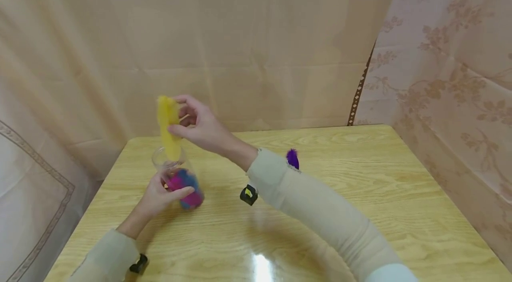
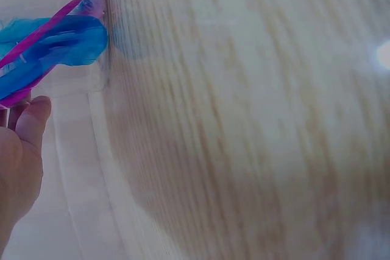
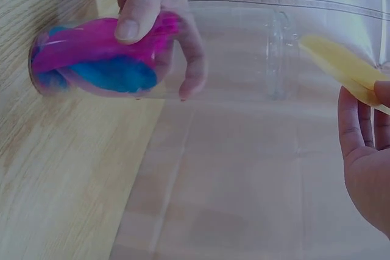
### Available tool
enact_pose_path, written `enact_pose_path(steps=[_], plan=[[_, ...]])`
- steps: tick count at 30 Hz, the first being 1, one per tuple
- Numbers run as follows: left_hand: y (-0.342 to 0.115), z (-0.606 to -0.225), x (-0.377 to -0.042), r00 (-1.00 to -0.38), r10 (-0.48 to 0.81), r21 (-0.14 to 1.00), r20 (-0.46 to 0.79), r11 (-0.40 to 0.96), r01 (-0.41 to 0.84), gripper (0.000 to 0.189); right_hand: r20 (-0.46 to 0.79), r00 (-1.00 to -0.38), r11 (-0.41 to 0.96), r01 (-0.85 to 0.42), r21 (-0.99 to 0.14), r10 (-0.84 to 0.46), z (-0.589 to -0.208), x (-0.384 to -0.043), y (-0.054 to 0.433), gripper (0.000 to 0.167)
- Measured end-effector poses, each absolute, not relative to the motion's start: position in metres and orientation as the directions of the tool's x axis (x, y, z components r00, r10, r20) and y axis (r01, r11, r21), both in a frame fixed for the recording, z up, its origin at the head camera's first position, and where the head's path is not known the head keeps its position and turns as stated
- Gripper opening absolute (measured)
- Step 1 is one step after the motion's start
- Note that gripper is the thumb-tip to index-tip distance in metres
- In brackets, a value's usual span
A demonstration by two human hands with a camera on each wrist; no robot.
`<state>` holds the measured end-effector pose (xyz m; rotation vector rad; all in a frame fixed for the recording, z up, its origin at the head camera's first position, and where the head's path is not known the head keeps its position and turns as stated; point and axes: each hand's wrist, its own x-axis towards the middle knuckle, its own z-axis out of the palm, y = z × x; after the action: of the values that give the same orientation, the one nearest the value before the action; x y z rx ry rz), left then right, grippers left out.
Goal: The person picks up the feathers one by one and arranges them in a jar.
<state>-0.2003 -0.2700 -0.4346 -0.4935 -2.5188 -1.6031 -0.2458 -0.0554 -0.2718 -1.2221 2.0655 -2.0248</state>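
Observation:
My left hand (image 1: 154, 195) grips a clear jar (image 3: 234, 41) round its lower part, thumb across the front. Inside the jar lie a pink feather (image 3: 73, 56) and a blue feather (image 3: 116, 72), bunched toward the bottom. My right hand (image 1: 208, 129) pinches a yellow feather (image 1: 169, 124) between thumb and fingers. That feather hangs upright, its lower tip at the jar's open mouth; whether the tip is inside cannot be told. In the left wrist view, the blue feather shows through the jar wall beside my left hand (image 2: 21, 162).
A purple feather (image 1: 293, 157) lies on the wooden table (image 1: 360, 184), partly behind my right sleeve (image 1: 320, 202). Small black devices show beside the right sleeve and left sleeve (image 1: 108, 255). Beige curtains (image 1: 256, 51) hang behind the table; patterned cloth (image 1: 460, 95) hangs at the right.

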Motion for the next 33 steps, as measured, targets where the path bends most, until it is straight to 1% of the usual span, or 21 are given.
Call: enact_pose_path(steps=[4,11,17,20,23,28,33], plan=[[-0.269,-0.434,-0.199,-0.938,0.21,0.861,0.277,0.378,0.339,0.068,0.517,-0.694,-0.121,-0.535,-0.836,-0.5,-0.269,-0.245,-0.059,0.05],[-0.27,-0.435,-0.199,-0.942,0.19,0.837,0.277,0.434,0.334,0.069,0.51,-0.686,-0.066,-0.563,-0.824,-0.519,-0.273,-0.244,-0.065,0.049],[-0.271,-0.437,-0.201,-0.94,0.225,0.878,0.255,0.353,0.323,0.062,0.476,-0.659,-0.045,-0.559,-0.828,-0.582,-0.28,-0.243,-0.067,0.052],[-0.272,-0.437,-0.201,-0.941,0.228,0.885,0.249,0.342,0.317,0.06,0.463,-0.651,-0.051,-0.547,-0.835,-0.602,-0.282,-0.242,-0.067,0.054],[-0.273,-0.437,-0.202,-0.937,0.232,0.88,0.259,0.343,0.328,0.062,0.459,-0.632,-0.06,-0.547,-0.835,-0.624,-0.283,-0.242,-0.068,0.061],[-0.272,-0.435,-0.202,-0.931,0.255,0.887,0.259,0.319,0.334,0.064,0.478,-0.581,-0.079,-0.579,-0.812,-0.659,-0.284,-0.241,-0.068,0.072],[-0.272,-0.434,-0.202,-0.927,0.266,0.893,0.264,0.296,0.339,0.064,0.477,-0.571,-0.091,-0.573,-0.814,-0.668,-0.284,-0.24,-0.067,0.068]])
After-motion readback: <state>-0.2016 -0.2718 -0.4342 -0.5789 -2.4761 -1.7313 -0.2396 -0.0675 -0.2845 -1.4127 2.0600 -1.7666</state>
